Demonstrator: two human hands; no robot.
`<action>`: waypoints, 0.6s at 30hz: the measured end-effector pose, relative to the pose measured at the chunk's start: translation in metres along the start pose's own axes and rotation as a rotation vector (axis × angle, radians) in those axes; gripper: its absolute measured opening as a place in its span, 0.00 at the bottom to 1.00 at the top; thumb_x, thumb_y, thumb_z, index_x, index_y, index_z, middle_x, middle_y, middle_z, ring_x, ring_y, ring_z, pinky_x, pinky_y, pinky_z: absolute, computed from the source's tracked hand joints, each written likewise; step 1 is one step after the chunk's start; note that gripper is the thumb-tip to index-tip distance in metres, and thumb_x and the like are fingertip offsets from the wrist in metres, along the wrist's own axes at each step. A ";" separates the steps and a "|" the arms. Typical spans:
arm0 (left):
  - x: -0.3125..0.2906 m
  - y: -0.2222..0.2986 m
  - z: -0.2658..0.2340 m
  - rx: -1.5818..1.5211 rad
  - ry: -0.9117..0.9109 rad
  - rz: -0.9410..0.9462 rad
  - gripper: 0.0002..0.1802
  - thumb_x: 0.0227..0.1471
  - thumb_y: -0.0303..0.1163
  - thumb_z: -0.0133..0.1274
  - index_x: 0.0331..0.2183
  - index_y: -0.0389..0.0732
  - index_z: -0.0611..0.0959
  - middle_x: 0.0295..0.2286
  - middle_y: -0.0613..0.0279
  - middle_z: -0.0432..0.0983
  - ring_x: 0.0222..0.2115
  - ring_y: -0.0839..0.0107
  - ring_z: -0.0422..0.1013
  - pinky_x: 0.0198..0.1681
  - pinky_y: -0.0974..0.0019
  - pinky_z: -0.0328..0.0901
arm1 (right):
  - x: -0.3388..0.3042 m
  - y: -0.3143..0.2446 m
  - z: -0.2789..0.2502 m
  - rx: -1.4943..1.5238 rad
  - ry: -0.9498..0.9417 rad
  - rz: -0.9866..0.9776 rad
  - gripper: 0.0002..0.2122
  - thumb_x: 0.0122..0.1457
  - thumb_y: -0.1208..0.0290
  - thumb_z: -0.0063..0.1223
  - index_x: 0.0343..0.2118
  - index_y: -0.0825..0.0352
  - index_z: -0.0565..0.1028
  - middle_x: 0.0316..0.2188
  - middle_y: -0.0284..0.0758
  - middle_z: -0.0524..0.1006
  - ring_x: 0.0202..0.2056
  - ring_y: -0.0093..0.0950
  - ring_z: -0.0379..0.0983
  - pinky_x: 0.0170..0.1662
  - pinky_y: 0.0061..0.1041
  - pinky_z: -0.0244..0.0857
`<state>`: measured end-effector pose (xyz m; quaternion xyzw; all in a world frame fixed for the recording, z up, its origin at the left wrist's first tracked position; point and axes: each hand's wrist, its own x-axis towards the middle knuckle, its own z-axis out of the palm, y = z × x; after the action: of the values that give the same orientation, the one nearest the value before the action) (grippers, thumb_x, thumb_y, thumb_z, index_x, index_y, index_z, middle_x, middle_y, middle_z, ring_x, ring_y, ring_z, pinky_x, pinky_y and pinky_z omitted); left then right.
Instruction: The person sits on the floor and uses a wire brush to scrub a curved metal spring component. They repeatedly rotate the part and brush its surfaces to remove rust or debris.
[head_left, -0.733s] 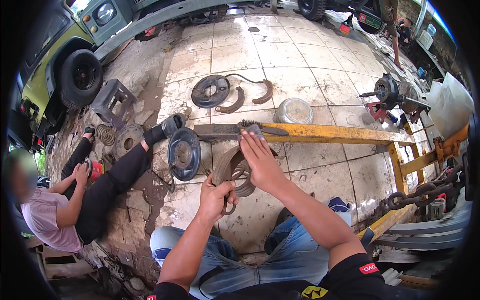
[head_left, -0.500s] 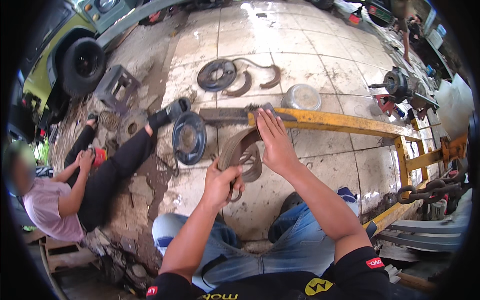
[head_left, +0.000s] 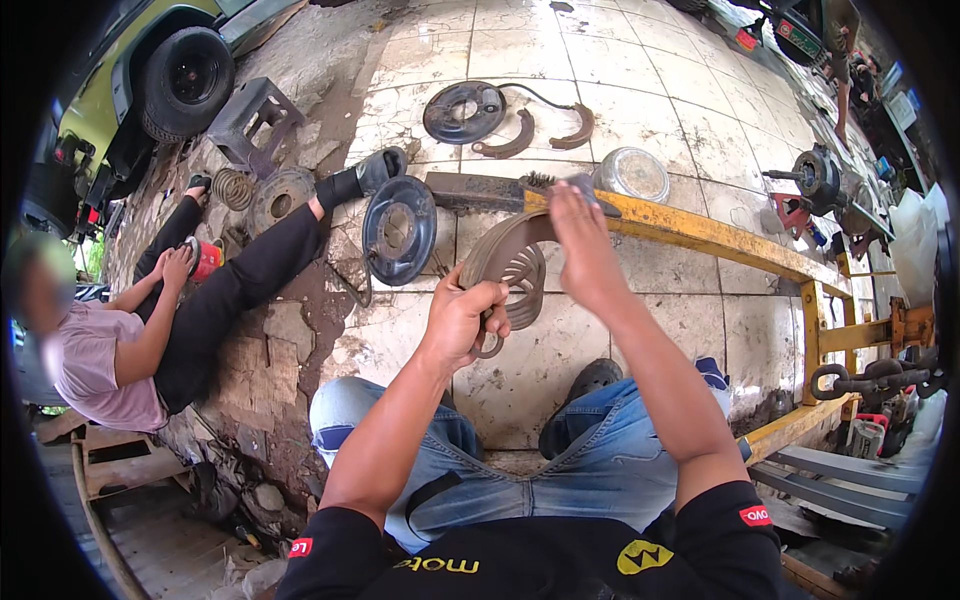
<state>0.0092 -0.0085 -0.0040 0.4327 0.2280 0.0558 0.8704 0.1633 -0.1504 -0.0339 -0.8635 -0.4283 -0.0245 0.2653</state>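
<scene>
One left hand [head_left: 463, 318] tight around brake shoe [head_left: 490, 252] — right hand [head_left: 588, 245] over grey pad [head_left: 580, 183] by shoe's edge, grip unclear — tiles [head_left: 522, 388] below

A single fisheye camera is looking steeply down from head height, facing forward over the nearby left hand [head_left: 465, 315] and right hand [head_left: 592, 258] onto tiled floor [head_left: 560, 340].
</scene>
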 end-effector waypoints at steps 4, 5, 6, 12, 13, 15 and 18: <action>0.001 0.002 -0.001 0.005 0.048 0.009 0.08 0.48 0.22 0.53 0.33 0.33 0.73 0.17 0.63 0.68 0.13 0.75 0.62 0.20 0.65 0.67 | 0.004 0.011 -0.006 0.035 0.119 0.039 0.35 0.47 0.92 0.38 0.64 0.71 0.54 0.66 0.47 0.52 0.68 0.43 0.45 0.69 0.43 0.38; 0.003 0.001 0.001 -0.014 0.044 0.009 0.07 0.48 0.22 0.53 0.32 0.33 0.73 0.17 0.63 0.68 0.13 0.75 0.62 0.19 0.65 0.67 | 0.003 0.009 -0.009 0.027 0.191 -0.036 0.35 0.48 0.92 0.39 0.64 0.71 0.54 0.66 0.47 0.52 0.68 0.43 0.45 0.69 0.43 0.38; 0.004 0.000 0.002 -0.032 0.038 0.009 0.07 0.48 0.21 0.53 0.32 0.33 0.73 0.18 0.63 0.68 0.13 0.75 0.63 0.19 0.65 0.67 | 0.002 -0.002 -0.009 0.011 0.240 -0.219 0.35 0.48 0.90 0.42 0.64 0.71 0.55 0.66 0.48 0.52 0.68 0.45 0.45 0.68 0.45 0.39; 0.004 -0.005 0.002 0.040 0.017 -0.009 0.06 0.48 0.22 0.53 0.31 0.34 0.73 0.18 0.63 0.68 0.13 0.75 0.63 0.18 0.64 0.66 | -0.003 0.020 0.002 -0.040 -0.133 0.139 0.35 0.49 0.85 0.45 0.64 0.70 0.55 0.66 0.47 0.52 0.68 0.45 0.45 0.68 0.47 0.40; 0.005 -0.003 0.003 0.045 0.031 0.007 0.06 0.48 0.23 0.53 0.31 0.34 0.73 0.18 0.63 0.68 0.13 0.75 0.63 0.18 0.64 0.66 | -0.003 0.023 -0.002 -0.020 -0.051 0.094 0.35 0.49 0.85 0.45 0.64 0.69 0.55 0.67 0.47 0.52 0.68 0.45 0.44 0.68 0.47 0.39; 0.007 -0.001 0.002 -0.011 0.031 -0.003 0.06 0.48 0.22 0.53 0.31 0.34 0.73 0.19 0.63 0.68 0.13 0.75 0.63 0.18 0.64 0.66 | 0.001 0.000 -0.007 0.027 0.090 -0.004 0.36 0.48 0.86 0.45 0.65 0.68 0.54 0.67 0.46 0.51 0.68 0.43 0.44 0.68 0.46 0.38; 0.010 -0.005 0.002 -0.062 0.014 -0.042 0.07 0.48 0.21 0.52 0.32 0.34 0.73 0.20 0.62 0.69 0.13 0.75 0.62 0.18 0.64 0.66 | -0.005 -0.019 0.004 -0.025 -0.020 -0.282 0.38 0.48 0.92 0.42 0.66 0.71 0.50 0.68 0.48 0.48 0.69 0.42 0.41 0.70 0.44 0.35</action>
<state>0.0187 -0.0096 -0.0107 0.4000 0.2412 0.0477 0.8829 0.1453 -0.1430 -0.0307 -0.7982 -0.5476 -0.0581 0.2442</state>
